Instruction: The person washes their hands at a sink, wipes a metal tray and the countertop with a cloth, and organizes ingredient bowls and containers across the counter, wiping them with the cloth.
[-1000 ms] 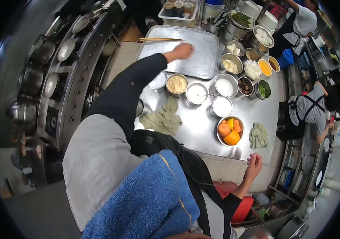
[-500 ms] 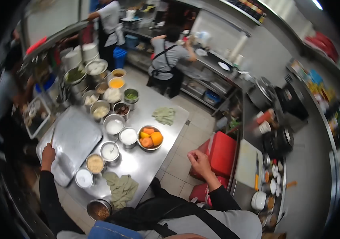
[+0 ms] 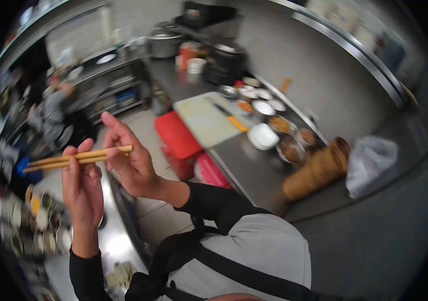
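Note:
A pair of wooden chopsticks (image 3: 93, 156) is held up roughly level, thin ends to the left. My left hand (image 3: 83, 188) grips the pair near the middle between thumb and fingers. At the thick ends my right hand (image 3: 136, 160) has its thumb and curled fingers on the sticks, with one finger raised. Below and left of my hands is the steel table (image 3: 118, 236), bearing a crumpled green cloth (image 3: 121, 275) and several blurred metal containers (image 3: 48, 241) of food.
On the right counter lie a cutting board (image 3: 201, 120) and a knife (image 3: 229, 118), beside white bowls (image 3: 262, 136), a bamboo steamer stack (image 3: 314, 173) and a plastic bag (image 3: 371, 165). A red bin (image 3: 176, 138) stands below. A co-worker (image 3: 53, 113) is at the far left.
The view has swung right, from the table toward the counter. My left hand has picked up the chopsticks and brought them away from the tray; my right hand has come to their thick ends.

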Motion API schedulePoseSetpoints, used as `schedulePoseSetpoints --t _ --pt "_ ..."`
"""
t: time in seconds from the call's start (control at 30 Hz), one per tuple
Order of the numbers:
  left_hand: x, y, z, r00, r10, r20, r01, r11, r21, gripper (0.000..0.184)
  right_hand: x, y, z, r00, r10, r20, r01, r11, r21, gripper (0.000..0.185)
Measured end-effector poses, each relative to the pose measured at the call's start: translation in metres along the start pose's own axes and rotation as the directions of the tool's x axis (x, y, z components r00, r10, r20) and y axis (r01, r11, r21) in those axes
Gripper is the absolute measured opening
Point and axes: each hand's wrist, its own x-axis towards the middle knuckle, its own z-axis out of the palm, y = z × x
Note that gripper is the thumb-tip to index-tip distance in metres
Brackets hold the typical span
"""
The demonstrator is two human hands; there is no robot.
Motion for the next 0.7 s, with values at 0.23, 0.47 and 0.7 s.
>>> schedulePoseSetpoints --t 0.23,0.47,0.7 --pt "0.068 -0.138 0.124 0.968 -0.162 0.192 0.201 0.959 -0.202 0.032 0.018 -0.082 -0.148 0.987 -0.153 -0.057 0.15 0.987 -0.05 0.055" --pt "0.131 -0.207 0.242 0.838 -0.3 0.457 0.397 0.908 -0.133 0.046 0.069 -0.203 -0.283 0.783 -0.556 0.278 0.388 0.087 -0.918 0.018" --pt "0.173 -0.274 0.129 0.672 -0.421 0.609 0.405 0.897 0.173 0.052 0.114 -0.464 -0.342 0.21 -0.618 0.757 -0.296 -0.778 -0.553 0.016"
